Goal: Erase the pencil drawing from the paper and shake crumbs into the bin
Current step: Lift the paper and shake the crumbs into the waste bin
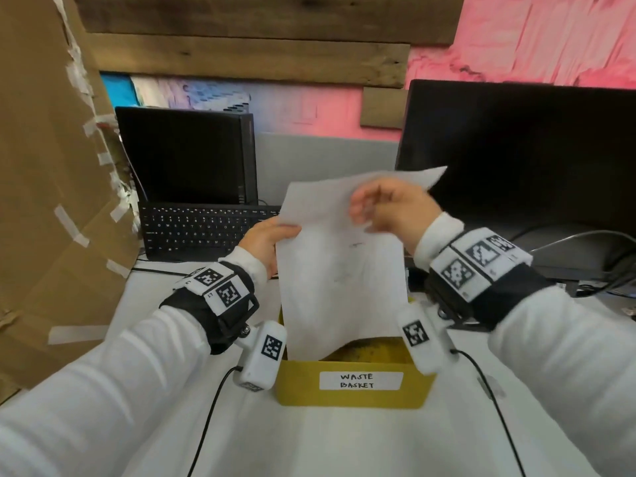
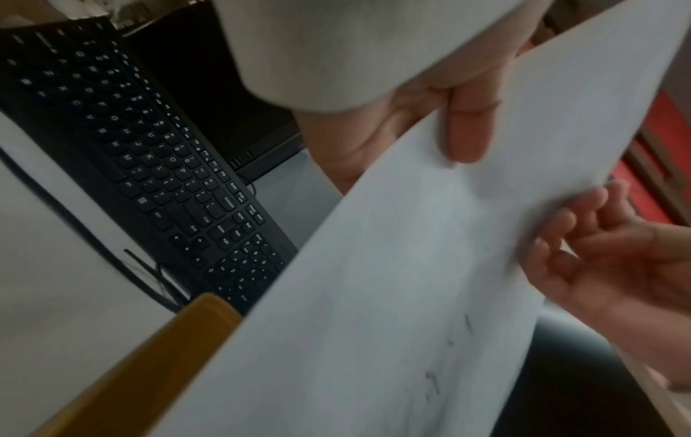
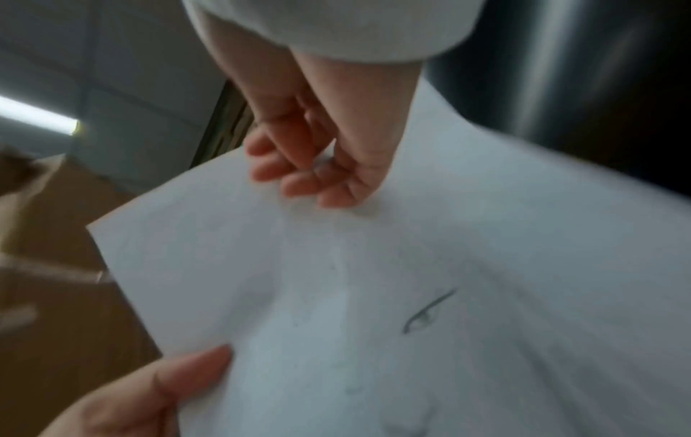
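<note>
In the middle of the head view the paper (image 1: 340,266) hangs nearly upright, its lower edge dipping into the yellow bin (image 1: 351,390) at the lower centre of the frame. The left hand (image 1: 266,241) pinches the sheet's left edge, thumb on the near face and fingers behind. The right hand (image 1: 389,208) is at the upper right part of the sheet with fingers loosely curled and blurred; whether it is holding the paper or only tapping it, I cannot tell. A single sheet like this is very light and limp: it bows and flutters under its own weight, creases if squeezed, and could tear if jerked. Gripping it at opposite edges near the top, with flat thumb-and-finger pinches, looks like the surest way to keep it taut enough for crumbs to slide down into the bin. Faint pencil strokes (image 3: 430,310) remain near the centre of the sheet in the right wrist view, so the erasing seems mostly done though not spotless. A white label on the bin's front reads "WASTE BASKET" in handwritten capitals. A black keyboard (image 1: 206,228) lies on the desk (image 1: 155,304) at the middle left, its key legends too small to read properly.
</note>
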Available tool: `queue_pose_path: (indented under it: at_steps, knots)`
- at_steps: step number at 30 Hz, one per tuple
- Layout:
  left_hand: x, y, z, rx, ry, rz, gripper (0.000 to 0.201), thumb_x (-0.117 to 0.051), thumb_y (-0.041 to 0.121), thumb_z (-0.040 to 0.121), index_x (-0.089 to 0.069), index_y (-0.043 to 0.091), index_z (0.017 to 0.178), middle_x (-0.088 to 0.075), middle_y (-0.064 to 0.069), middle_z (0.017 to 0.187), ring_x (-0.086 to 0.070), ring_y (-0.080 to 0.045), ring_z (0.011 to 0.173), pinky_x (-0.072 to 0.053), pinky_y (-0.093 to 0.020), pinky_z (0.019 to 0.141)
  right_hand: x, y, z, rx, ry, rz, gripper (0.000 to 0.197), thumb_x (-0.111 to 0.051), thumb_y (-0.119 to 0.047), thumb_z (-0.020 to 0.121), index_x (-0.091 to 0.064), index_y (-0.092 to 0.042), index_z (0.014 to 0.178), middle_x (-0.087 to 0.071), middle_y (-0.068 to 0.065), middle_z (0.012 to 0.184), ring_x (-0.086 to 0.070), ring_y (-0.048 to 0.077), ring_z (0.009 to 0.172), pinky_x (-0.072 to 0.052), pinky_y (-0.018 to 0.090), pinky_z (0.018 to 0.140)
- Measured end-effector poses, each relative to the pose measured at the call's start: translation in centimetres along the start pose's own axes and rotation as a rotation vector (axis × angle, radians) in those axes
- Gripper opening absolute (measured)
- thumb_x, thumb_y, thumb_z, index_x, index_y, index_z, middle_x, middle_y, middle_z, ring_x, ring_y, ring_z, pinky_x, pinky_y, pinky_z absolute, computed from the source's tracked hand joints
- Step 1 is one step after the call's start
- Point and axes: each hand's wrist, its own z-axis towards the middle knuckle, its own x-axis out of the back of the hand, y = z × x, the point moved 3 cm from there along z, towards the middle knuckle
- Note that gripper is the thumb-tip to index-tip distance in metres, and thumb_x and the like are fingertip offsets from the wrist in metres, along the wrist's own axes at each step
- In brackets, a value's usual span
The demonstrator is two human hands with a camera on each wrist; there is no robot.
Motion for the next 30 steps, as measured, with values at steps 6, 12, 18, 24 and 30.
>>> queue_pose_path:
  at_steps: [6, 12, 18, 24, 30]
  knots:
    - [-0.7, 0.4, -0.2, -0.005, -0.084, -0.028, 0.028, -0.038, -0.006, 0.090, -0.061, 0.010, 0.086, -0.072, 0.003, 0.060, -0.069, -0.011, 0.053, -0.056, -0.023, 0.058, -3.1, 2.9, 1.1, -0.299, -0.089, 0.488, 0.050, -0.015, 0.026, 0.073, -0.053, -0.007, 0.074, -0.061, 0.000, 0.048, -0.058, 0.014, 0.046, -0.047, 0.022, 0.050]
    - [0.0, 0.7, -0.3, -0.019, -0.007, -0.080, 0.029, -0.038, -0.008, 0.088, -0.058, 0.011, 0.077, -0.068, 0.003, 0.053, -0.064, -0.017, 0.055, -0.049, -0.027, 0.063, -4.2, 5.7, -0.9, -0.390, -0.748, -0.512, 0.035, -0.044, 0.011, 0.084, -0.063, -0.018, 0.075, -0.066, -0.005, 0.063, -0.062, 0.012, 0.062, -0.051, 0.021, 0.053]
    - [-0.7, 0.7, -0.6, -0.003, -0.031, -0.137, 0.037, -0.027, -0.015, 0.083, -0.057, 0.007, 0.086, -0.059, -0.013, 0.084, -0.056, -0.028, 0.074, -0.046, -0.033, 0.074, -0.8, -0.5, 1.9, -0.041, -0.009, 0.733, 0.049, -0.020, 0.023, 0.076, -0.055, -0.012, 0.079, -0.063, -0.002, 0.052, -0.060, 0.013, 0.046, -0.051, 0.023, 0.050]
    - [-1.6, 1.5, -0.5, -0.067, -0.050, -0.143, 0.029, -0.037, -0.012, 0.075, -0.059, 0.006, 0.080, -0.068, -0.002, 0.060, -0.060, -0.023, 0.065, -0.050, -0.026, 0.066, -6.5, 7.5, -2.9, -0.474, -0.902, -0.539, 0.032, -0.040, 0.008, 0.086, -0.066, -0.005, 0.099, -0.068, -0.004, 0.074, -0.063, 0.011, 0.067, -0.050, 0.025, 0.064]
    - [-0.5, 1.6, -0.6, -0.084, -0.055, -0.140, 0.034, -0.040, -0.011, 0.066, -0.062, 0.008, 0.083, -0.068, -0.004, 0.066, -0.061, -0.023, 0.066, -0.050, -0.028, 0.069, -0.2, 0.0, 0.6, -0.123, -0.209, 0.471, 0.054, -0.024, 0.022, 0.079, -0.060, -0.016, 0.092, -0.074, -0.002, 0.074, -0.071, 0.015, 0.069, -0.055, 0.029, 0.067]
